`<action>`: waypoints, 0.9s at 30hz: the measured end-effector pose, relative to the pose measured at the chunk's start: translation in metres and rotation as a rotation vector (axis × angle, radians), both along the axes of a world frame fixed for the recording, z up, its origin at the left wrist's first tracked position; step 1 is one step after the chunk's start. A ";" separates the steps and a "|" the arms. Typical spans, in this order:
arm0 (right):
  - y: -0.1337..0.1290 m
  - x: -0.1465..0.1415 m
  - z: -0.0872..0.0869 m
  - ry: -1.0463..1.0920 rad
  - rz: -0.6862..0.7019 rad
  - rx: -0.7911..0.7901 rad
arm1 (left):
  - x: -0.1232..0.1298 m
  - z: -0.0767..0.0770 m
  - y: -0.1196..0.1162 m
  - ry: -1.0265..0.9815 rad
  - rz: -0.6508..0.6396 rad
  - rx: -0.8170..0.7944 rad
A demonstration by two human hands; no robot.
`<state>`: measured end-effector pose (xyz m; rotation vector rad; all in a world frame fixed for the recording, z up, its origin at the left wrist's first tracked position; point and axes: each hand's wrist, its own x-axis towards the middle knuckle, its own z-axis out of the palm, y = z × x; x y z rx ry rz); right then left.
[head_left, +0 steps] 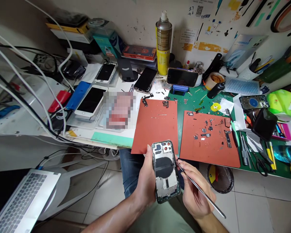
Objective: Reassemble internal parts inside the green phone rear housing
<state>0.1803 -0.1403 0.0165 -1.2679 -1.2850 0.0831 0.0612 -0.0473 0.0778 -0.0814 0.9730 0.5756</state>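
Observation:
An opened phone housing (165, 189) with a black round patch inside is held in my left hand (146, 178), thumb along its left edge, above my lap. Pinched in my right hand (197, 191) is a thin metal tool (206, 195), its tip at the right edge of the housing. Beyond my hands lie two reddish-brown mats: the left mat (155, 129) has a few small parts near its far edge, and the right mat (196, 153) carries several small phone parts.
A yellow spray can (163, 45) stands at the back beside a propped phone (181, 77). Scissors (262, 166) and hand tools lie on the right. Several phones lie on the left of the table. A laptop (26, 200) is at lower left, and a bin (220, 179) stands below the edge.

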 end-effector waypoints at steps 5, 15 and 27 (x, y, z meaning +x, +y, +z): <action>-0.001 0.001 0.000 -0.009 0.011 -0.012 | 0.001 0.002 -0.001 -0.009 -0.002 -0.015; -0.003 0.007 -0.004 -0.118 0.067 -0.042 | -0.001 -0.003 -0.001 -0.083 0.025 -0.032; -0.005 0.003 -0.018 -0.195 -0.015 0.006 | -0.001 -0.002 -0.002 -0.100 0.046 -0.025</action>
